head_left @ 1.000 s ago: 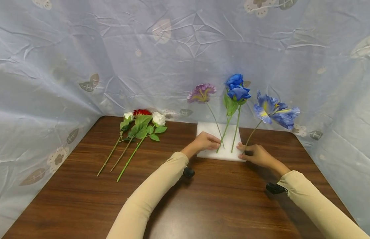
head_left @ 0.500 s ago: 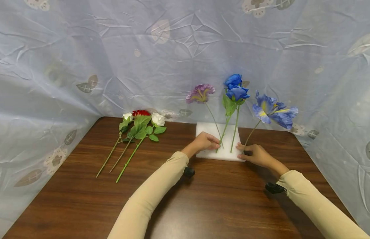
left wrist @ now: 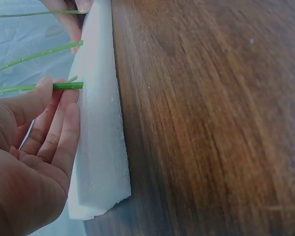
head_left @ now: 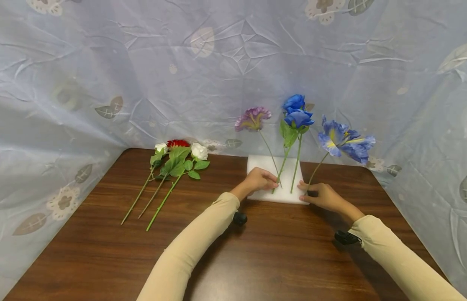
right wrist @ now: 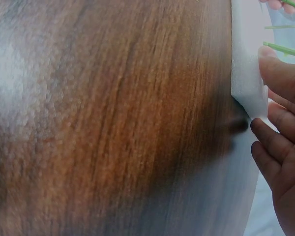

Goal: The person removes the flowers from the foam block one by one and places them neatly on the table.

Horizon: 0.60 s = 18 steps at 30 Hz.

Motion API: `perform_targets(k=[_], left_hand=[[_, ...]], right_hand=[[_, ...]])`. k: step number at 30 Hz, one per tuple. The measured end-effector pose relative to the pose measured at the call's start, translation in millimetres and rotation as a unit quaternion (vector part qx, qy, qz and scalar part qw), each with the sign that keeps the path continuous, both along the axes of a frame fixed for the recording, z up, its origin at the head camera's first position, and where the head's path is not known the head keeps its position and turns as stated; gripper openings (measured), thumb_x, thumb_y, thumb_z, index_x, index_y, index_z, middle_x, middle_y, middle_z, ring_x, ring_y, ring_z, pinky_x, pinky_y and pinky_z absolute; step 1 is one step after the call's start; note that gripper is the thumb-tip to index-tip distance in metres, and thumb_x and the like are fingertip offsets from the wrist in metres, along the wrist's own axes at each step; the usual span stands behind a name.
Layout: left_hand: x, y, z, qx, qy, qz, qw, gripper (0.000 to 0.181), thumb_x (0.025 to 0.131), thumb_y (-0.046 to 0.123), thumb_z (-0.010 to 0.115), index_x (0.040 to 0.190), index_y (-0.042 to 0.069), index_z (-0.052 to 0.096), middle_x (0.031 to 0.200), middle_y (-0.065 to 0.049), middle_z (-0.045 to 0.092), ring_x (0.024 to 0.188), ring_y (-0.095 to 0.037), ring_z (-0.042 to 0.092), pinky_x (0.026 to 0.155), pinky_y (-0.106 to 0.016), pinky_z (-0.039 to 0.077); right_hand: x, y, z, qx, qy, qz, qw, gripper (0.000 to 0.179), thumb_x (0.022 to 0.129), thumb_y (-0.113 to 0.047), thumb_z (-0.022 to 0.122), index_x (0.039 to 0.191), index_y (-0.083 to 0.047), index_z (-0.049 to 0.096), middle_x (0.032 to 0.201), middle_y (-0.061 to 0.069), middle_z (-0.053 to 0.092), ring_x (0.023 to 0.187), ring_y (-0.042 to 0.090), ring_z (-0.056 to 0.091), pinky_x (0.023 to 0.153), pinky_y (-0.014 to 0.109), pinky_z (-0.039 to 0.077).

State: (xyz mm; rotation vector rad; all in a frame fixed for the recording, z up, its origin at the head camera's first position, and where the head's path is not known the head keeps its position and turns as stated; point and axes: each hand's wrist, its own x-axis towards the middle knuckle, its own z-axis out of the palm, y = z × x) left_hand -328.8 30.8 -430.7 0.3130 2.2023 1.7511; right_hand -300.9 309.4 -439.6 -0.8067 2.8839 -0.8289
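A white foam block (head_left: 265,195) lies near the table's back edge with artificial flowers standing in it. My left hand (head_left: 260,179) pinches the green stem of a blue rose (left wrist: 64,85) between thumb and fingers, close over the foam. Beside it rise a second blue rose (head_left: 298,118) and a purple flower (head_left: 253,118) on a thin stem. My right hand (head_left: 325,196) grips the foam's right edge, thumb on top and fingers along the side (right wrist: 268,140). The stem of a blue-yellow iris (head_left: 346,140) comes down between its thumb and fingers, its lower end partly hidden.
Two white roses (head_left: 199,151) and a red flower (head_left: 178,143) with green leaves lie on the brown wooden table (head_left: 218,246), left of the foam, stems pointing forward. A pale patterned cloth (head_left: 162,75) hangs close behind the table and on both sides.
The head view has shifted very slightly. Both hands, the foam and the flowers keep the same places relative to each other.
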Motion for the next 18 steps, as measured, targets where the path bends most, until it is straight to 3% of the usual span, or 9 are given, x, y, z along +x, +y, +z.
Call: perform_targets(k=[8,18], left_hand=[[0.6,-0.7,1.6,0.008,-0.006,-0.001,0.9999,0.019,0.084,0.001,0.081,0.102,-0.005,0.078,0.103,-0.019,0.078,0.085,-0.019,0.076,0.079,-0.029,0.064],[-0.7,-0.7,0.3,0.009,-0.005,0.002,0.9999,0.017,0.084,0.001,0.081,0.101,-0.004,0.078,0.101,-0.017,0.078,0.08,-0.016,0.074,0.077,-0.028,0.064]], right_hand=[[-0.3,0.3,-0.3,0.002,0.004,0.003,1.0,0.048,0.092,-0.026,0.077,0.132,-0.001,0.066,0.138,0.02,0.06,0.127,0.04,0.06,0.102,0.056,0.051],[-2.5,2.0,-3.6,0.007,0.01,0.005,0.9999,0.048,0.092,-0.025,0.077,0.132,-0.001,0.065,0.138,0.02,0.06,0.126,0.041,0.06,0.101,0.058,0.05]])
